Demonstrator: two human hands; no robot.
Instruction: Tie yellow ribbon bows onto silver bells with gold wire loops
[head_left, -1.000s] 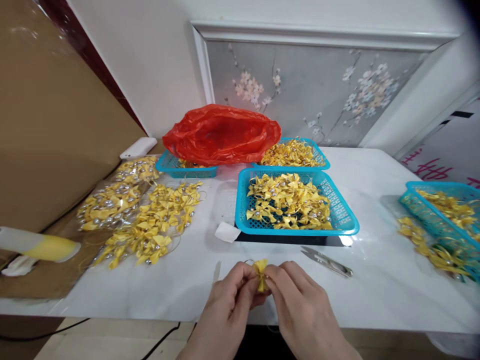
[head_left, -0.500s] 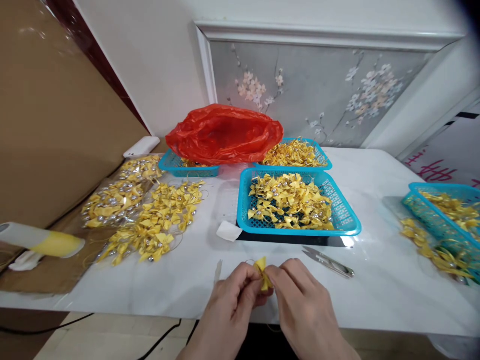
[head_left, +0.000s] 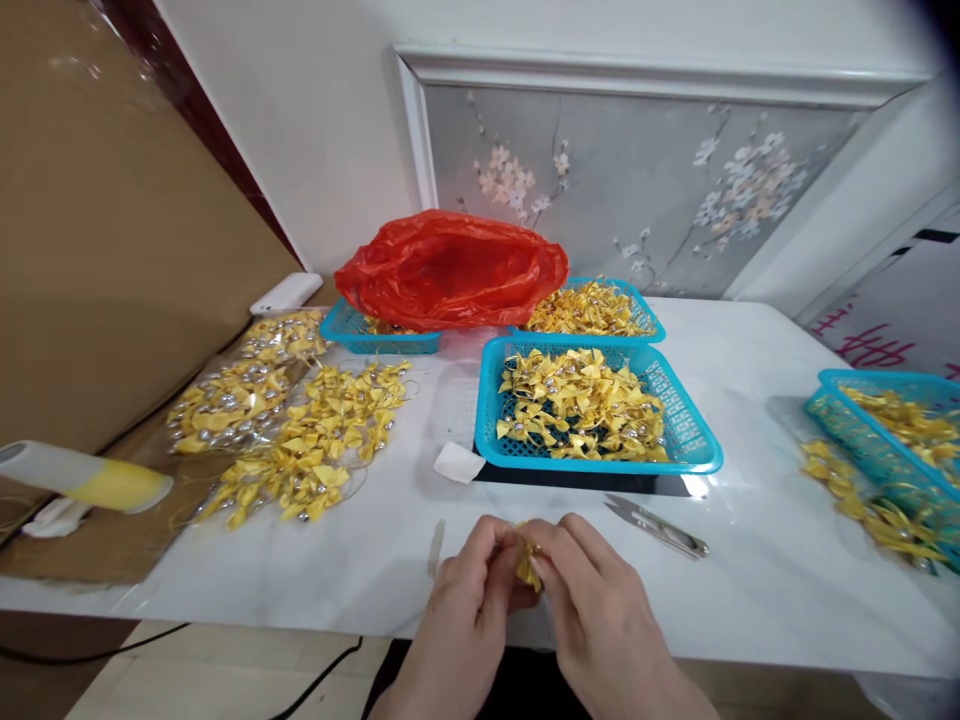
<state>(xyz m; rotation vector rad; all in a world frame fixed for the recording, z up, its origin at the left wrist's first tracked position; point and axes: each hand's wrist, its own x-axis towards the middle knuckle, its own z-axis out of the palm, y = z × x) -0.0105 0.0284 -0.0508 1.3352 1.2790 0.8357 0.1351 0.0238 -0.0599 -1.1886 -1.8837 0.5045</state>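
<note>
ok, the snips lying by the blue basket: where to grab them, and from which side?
Grip the snips across the wide looped handle at their right end, coming from above with the right hand. They lie flat on the table, narrow blades pointing up-left toward the basket, so the handle end is the broader, blunt part. Its far side is free of the basket rim, leaving room for fingers.

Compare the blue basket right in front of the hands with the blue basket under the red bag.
The near basket stands uncovered, its yellow bows in plain sight; the far-left basket is mostly hidden beneath the red plastic bag. The near basket shows whole and looks larger; of the far-left one only a front edge and corner show. Both are blue latticed plastic baskets on the white table.
</note>
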